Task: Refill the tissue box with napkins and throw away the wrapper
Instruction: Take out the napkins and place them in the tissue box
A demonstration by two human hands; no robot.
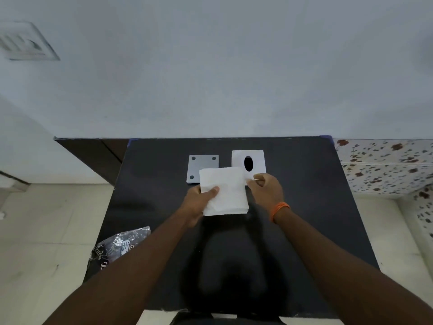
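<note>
A stack of white napkins [226, 191] is held above the black table [304, 219], tilted slightly. My left hand [199, 202] grips its lower left side, thumb on top. My right hand [267, 191] pinches the stack's right edge with fingertips. Behind the napkins stands the white tissue box [257, 158] with a dark oval slot facing up. To its left lies a grey square base plate [202, 165] with dark round pads at its corners, partly hidden by the napkins. The crumpled clear plastic wrapper [117, 247] rests on the table's near left edge.
A pale wall rises right behind the table. Light floor tiles lie to the left and right. A speckled surface [386, 165] stands at the right. An orange band [280, 209] circles my right wrist.
</note>
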